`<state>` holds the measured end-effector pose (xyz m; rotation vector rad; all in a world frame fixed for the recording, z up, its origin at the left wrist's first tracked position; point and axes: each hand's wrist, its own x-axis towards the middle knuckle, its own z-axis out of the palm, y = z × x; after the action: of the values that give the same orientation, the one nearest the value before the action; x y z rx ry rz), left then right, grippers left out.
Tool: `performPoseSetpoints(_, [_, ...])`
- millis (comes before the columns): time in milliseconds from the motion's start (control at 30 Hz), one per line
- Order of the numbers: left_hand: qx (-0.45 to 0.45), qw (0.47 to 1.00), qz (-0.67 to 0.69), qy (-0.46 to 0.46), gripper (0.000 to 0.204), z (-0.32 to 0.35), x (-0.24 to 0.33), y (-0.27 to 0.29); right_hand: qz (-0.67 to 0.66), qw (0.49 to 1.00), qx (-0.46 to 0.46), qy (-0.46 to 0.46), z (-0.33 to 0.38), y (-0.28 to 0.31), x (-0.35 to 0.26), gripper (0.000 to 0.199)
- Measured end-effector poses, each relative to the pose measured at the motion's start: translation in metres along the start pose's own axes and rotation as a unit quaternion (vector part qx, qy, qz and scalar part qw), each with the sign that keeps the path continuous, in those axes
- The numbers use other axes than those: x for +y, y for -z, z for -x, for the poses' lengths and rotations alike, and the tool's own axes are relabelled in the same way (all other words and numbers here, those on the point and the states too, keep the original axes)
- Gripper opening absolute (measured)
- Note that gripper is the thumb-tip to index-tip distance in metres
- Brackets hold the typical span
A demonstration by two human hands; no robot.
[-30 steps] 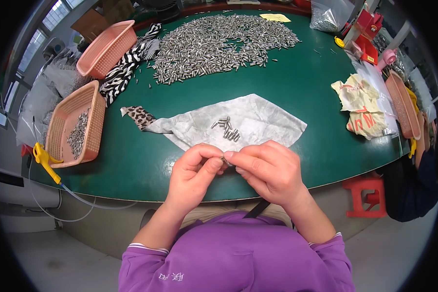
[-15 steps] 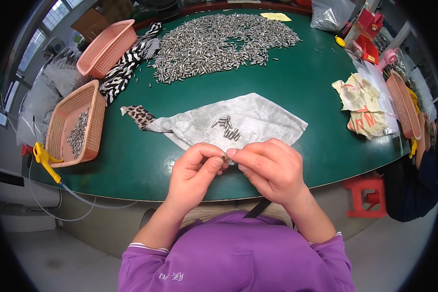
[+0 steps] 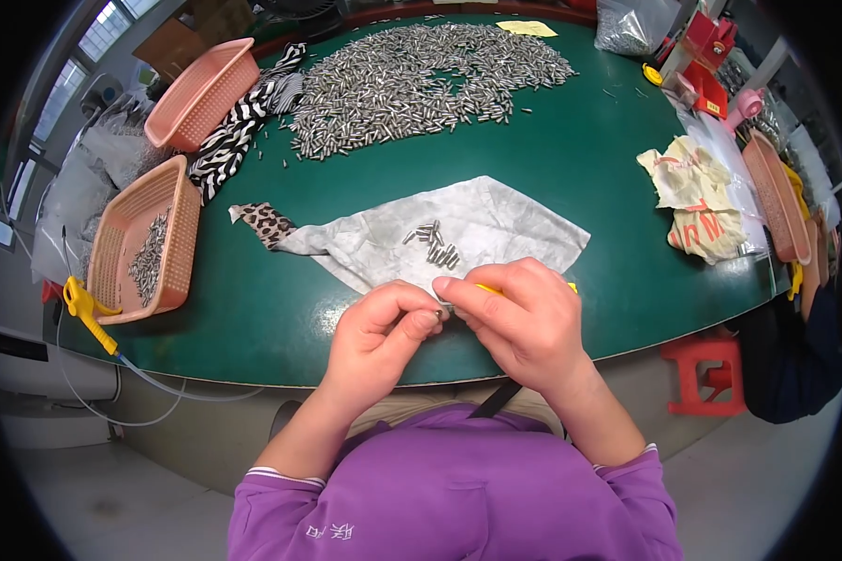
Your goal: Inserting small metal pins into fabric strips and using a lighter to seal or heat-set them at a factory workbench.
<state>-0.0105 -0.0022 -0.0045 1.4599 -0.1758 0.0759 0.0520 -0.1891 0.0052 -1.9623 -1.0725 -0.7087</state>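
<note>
The left hand [image 3: 384,332] pinches one small metal pin [image 3: 442,312]; the right hand [image 3: 524,323] grips one yellow tool [image 3: 492,290]. Three pink baskets [image 3: 145,241] stand on the green surface [image 3: 571,168].

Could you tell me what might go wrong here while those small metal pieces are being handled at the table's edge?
1. The left hand and right hand pinch a tiny metal piece right over the green table's near edge; if it slips, it may fall to the floor.
2. The few loose pieces on the grey cloth could roll or scatter if the cloth is nudged.
</note>
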Motion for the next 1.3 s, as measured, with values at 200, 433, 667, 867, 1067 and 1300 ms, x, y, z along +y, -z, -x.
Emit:
performPoseSetpoints(200, [0.013, 1.000, 0.016, -0.002, 0.007, 0.0004, -0.0005, 0.0005, -0.040, 0.999, -0.009, -0.013, -0.0012, 0.0038, -0.0040, 0.034])
performPoseSetpoints(433, [0.024, 0.999, 0.038, -0.014, 0.007, 0.0002, -0.0013, -0.0005, -0.051, 0.998, -0.030, -0.003, -0.0002, 0.0046, -0.0042, 0.030])
performPoseSetpoints(667, [0.011, 1.000, 0.026, -0.012, 0.006, 0.0005, -0.0040, 0.0013, -0.033, 0.999, -0.026, -0.001, -0.0005, 0.0042, -0.0035, 0.032])
performPoseSetpoints(867, [-0.001, 1.000, 0.021, 0.004, 0.007, 0.0012, -0.0012, 0.0005, -0.025, 1.000, 0.008, -0.010, -0.0009, 0.0019, -0.0021, 0.032])
performPoseSetpoints(1067, [0.012, 0.998, 0.058, 0.007, 0.006, 0.0012, -0.0007, 0.0002, -0.040, 0.999, 0.000, -0.015, -0.0009, 0.0038, -0.0040, 0.031])
performPoseSetpoints(1300, [0.043, 0.995, 0.085, -0.007, 0.010, 0.0026, -0.0028, -0.0001, -0.053, 0.998, -0.021, -0.006, -0.0009, 0.0054, -0.0037, 0.030])
